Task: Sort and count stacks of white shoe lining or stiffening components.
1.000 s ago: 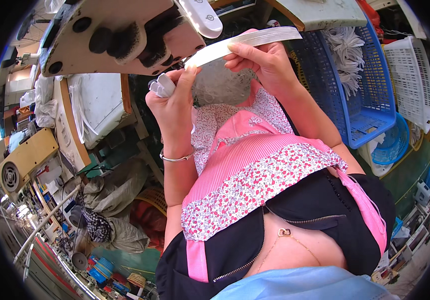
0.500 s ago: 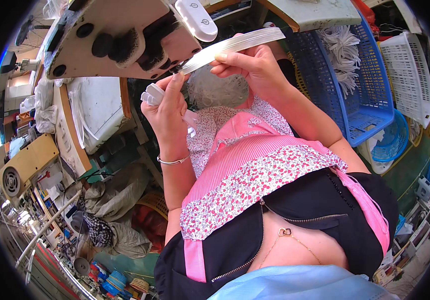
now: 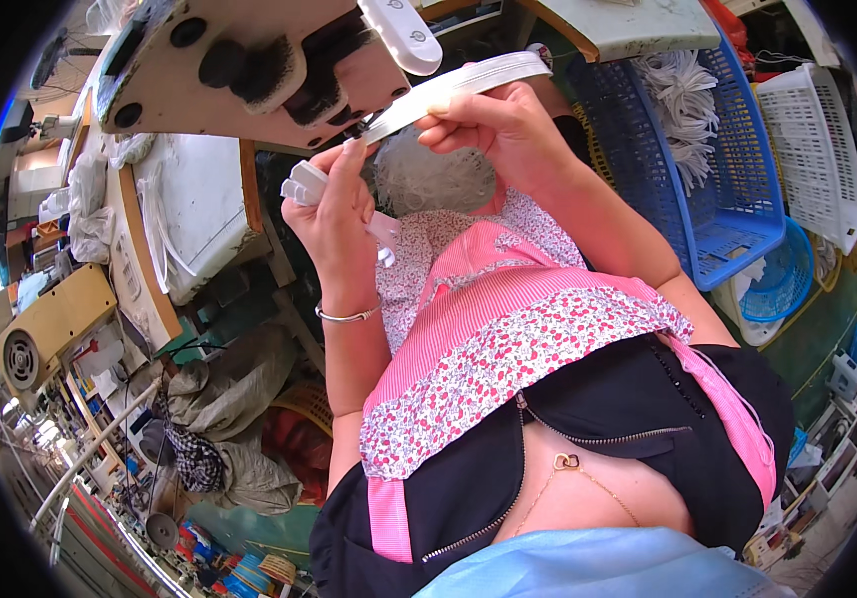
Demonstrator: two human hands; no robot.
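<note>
Under the head of the sewing machine [image 3: 249,70], near the top of the view, a flat white elastic band [image 3: 458,88] runs slantwise from the needle area out to the right. The right hand [image 3: 503,130] pinches this band from below, its fingers closed narrowly on the strip with the thumb on top, close to the machine's underside. The left hand [image 3: 334,214] is raised beside it, index finger tip touching the band's lower end where it meets the machine, while the other fingers curl shut around a small folded bundle of white elastic pieces [image 3: 306,184]. Compared with a second ago, both hands have risen and moved closer to the machine, and the band's end now sits right at the foot area rather than short of it; I judge that the strip is being fed or lined up for stitching. A thin bangle [image 3: 346,316] circles the left wrist. Below the hands lie a pale bunched net-like fabric [image 3: 428,179] and the person's pink striped and flowered apron [image 3: 508,329]. To the right stands a blue plastic basket [image 3: 737,189] holding loops of white elastic, with a white basket [image 3: 827,149] beyond it. At the left edge of the machine's table [image 3: 189,209] more white strips lie loose.
</note>
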